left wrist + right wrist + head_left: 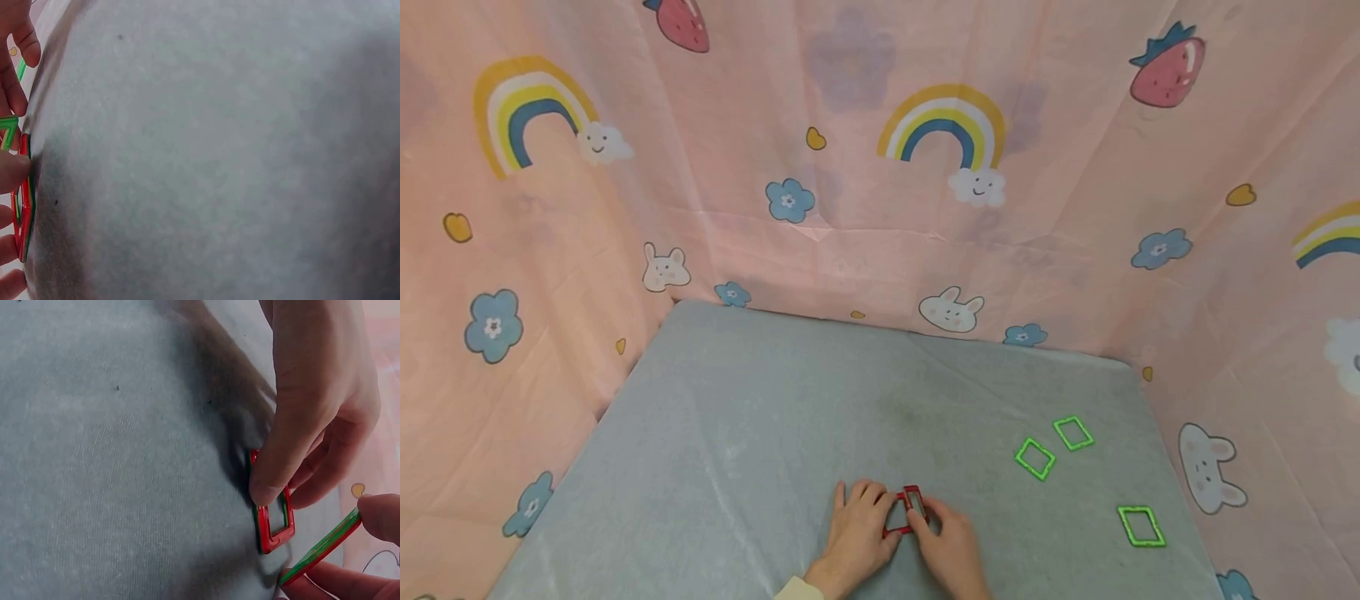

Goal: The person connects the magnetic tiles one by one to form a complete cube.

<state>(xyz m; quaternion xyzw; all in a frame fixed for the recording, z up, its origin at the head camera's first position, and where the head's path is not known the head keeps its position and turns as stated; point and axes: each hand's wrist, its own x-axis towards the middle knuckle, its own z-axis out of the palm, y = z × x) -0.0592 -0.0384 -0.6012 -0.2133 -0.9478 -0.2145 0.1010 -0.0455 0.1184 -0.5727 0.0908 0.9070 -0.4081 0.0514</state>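
Observation:
Both hands work close together near the front of the cloth-covered table. My left hand [859, 529] holds a red square frame [896, 530] low over the cloth, thumb on its near side and fingers at the far side. In the right wrist view that red frame [278, 539] shows its open middle under the left thumb [267, 487]. Just to the right, my right hand [951, 546] pinches a second frame between thumb and fingers, tilted up. Seen nearly edge-on in the right wrist view, this second frame [322, 548] has green and red faces.
Three green square frames lie apart on the right side of the table: two near each other, one [1035, 459] and another [1073, 433], and a third [1142, 527] close to the right edge. A pink patterned curtain [850, 267] stands around the grey cloth [760, 417].

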